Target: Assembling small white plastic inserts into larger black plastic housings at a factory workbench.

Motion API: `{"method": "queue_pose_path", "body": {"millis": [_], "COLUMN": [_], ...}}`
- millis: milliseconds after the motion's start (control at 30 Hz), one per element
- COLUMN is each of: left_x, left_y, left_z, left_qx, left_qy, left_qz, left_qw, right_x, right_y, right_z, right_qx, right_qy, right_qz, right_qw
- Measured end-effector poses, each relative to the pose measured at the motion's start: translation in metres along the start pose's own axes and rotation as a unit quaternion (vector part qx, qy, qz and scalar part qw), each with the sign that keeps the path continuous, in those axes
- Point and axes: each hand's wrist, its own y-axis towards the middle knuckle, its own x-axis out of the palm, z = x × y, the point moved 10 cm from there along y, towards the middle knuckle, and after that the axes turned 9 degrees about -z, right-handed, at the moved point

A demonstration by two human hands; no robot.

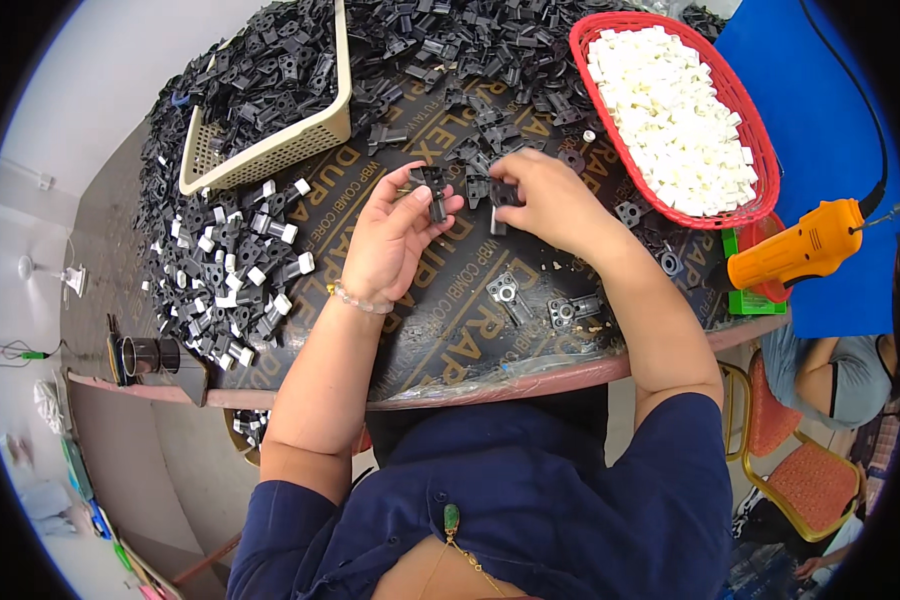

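Over the middle of the table, my left hand (395, 235) pinches a black plastic fitting (431, 190) between thumb and fingers. Just to its right, my right hand (550, 200) has its fingers closed on another black plastic fitting (504, 194), whose lower end shows a pale tip. The two fittings are apart. Loose black fittings lie beyond both hands. Two more, a near fitting (510, 298) and a second one (574, 311), lie between my right forearm and the table's front edge. At the left is a heap of black fittings with white caps (235, 275).
A cream plastic basket (270, 150) of black fittings stands far left amid a large pile. At the right are a red basket (625, 150) of small white caps, an orange power tool (795, 245) with a cord, and a green tray (755, 303). A dark cup (150, 356) stands near left.
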Motion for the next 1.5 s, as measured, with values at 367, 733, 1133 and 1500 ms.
{"method": "queue_pose_path", "body": {"millis": [367, 733, 1133, 1500], "left_x": [0.012, 0.021, 0.027, 0.026], "left_y": [-0.006, -0.011, -0.015, -0.008], "left_z": [-0.015, 0.001, 0.01, -0.002], "left_qx": [-0.038, 0.068, 0.064, 0.038], "left_qy": [-0.051, 0.246, 0.258, 0.059], "left_qz": [-0.07, -0.066, -0.033, -0.075], "left_qw": [0.996, 0.965, 0.963, 0.995], "right_x": [-0.02, -0.005, -0.017, -0.132], "right_y": [-0.003, -0.002, -0.003, -0.043], "right_z": [-0.049, -0.026, -0.024, 0.106], "right_qx": [-0.113, 0.019, -0.005, 0.279], "right_qy": [0.188, 0.346, 0.36, -0.333], "right_qz": [0.066, -0.054, -0.085, 0.188], "right_qw": [0.973, 0.937, 0.929, 0.881]}}
